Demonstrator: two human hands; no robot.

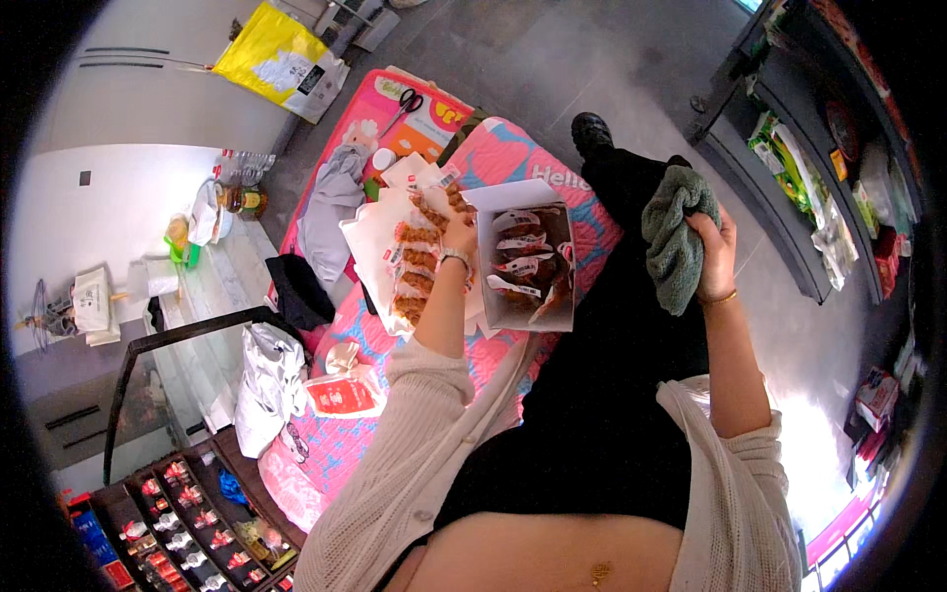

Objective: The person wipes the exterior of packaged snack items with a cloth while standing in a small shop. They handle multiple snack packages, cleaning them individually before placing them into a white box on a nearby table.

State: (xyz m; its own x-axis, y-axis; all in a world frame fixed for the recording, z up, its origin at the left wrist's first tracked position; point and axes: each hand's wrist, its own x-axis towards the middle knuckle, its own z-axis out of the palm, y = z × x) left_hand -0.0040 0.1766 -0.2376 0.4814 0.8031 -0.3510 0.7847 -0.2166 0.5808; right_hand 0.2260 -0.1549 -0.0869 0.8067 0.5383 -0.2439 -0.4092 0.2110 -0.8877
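Note:
My right hand (717,252) grips a bunched grey-green knitted cloth (675,237), held up over the floor to the right. My left hand (459,237) reaches down beside the open cardboard box (488,261), at the upper end of a row of brown packets (417,259). Its fingers are largely hidden, so their grip does not show. White paper sheets (367,235) lie under the row. Inside the box stand several more brown packets (523,243) with white labels.
A pink and blue quilted cover (345,449) spreads beneath the box. Black scissors (404,107) and a grey cloth (330,212) lie beyond the papers. A silver bag (268,380) and a red-and-white packet (345,393) sit left. Dark shelves (764,187) stand right; a compartmented display case (192,523) is lower left.

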